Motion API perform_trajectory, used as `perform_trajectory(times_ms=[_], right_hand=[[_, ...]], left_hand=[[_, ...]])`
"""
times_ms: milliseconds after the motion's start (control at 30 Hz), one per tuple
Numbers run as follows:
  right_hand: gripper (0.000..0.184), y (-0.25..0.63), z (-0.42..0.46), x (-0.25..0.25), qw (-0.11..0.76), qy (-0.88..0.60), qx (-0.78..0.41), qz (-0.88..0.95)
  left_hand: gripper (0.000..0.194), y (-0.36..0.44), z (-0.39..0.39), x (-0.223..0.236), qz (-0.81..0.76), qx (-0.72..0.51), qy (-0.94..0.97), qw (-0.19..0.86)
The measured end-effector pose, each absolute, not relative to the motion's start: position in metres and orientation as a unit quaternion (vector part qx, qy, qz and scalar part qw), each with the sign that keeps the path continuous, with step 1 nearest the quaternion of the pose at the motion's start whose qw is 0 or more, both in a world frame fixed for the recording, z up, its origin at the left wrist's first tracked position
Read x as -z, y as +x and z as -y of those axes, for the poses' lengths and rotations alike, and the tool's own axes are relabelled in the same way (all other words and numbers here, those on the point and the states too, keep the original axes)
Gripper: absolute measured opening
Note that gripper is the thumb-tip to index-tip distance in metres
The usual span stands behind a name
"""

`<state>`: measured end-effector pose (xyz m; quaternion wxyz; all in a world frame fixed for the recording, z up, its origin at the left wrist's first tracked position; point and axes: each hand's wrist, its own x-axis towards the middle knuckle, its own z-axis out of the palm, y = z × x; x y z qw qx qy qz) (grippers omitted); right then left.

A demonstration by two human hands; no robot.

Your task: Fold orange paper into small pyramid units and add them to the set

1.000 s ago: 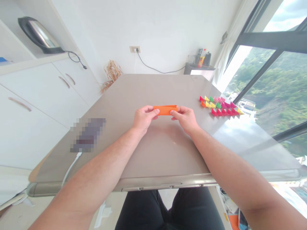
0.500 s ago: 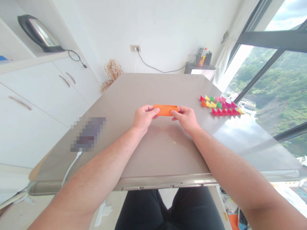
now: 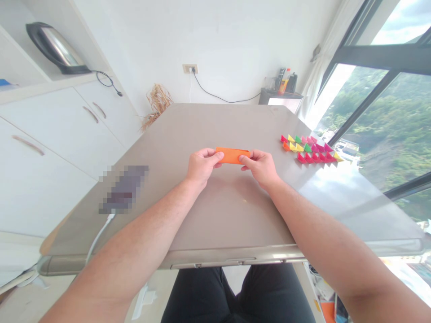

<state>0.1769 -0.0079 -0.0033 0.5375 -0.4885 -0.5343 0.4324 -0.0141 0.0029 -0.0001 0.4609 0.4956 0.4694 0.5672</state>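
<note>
A folded strip of orange paper (image 3: 232,155) is held just above the grey table (image 3: 222,211), near its middle. My left hand (image 3: 201,165) pinches the strip's left end with thumb and fingers closed. My right hand (image 3: 259,166) pinches the right end the same way. To the right lie several small folded paper triangles (image 3: 311,150) in pink, yellow, green and orange, set in rows on the table.
A blurred dark object (image 3: 123,188) lies on the table's left side with a white cable (image 3: 99,235) running off the edge. White cupboards (image 3: 50,134) stand at left with a kettle (image 3: 55,49) on top. A large window (image 3: 380,112) fills the right.
The upper flap of the orange strip has been pressed down flatter. Both hands stay at the strip's ends, almost still.
</note>
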Motion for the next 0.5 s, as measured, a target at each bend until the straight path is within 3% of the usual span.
perform_trajectory(times_ms=[500], right_hand=[[0.025, 0.1755, 0.0101, 0.0002, 0.541, -0.484, -0.438, 0.530]], left_hand=[[0.027, -0.0150, -0.0022, -0.0001, -0.468, -0.563, 0.501, 0.462]])
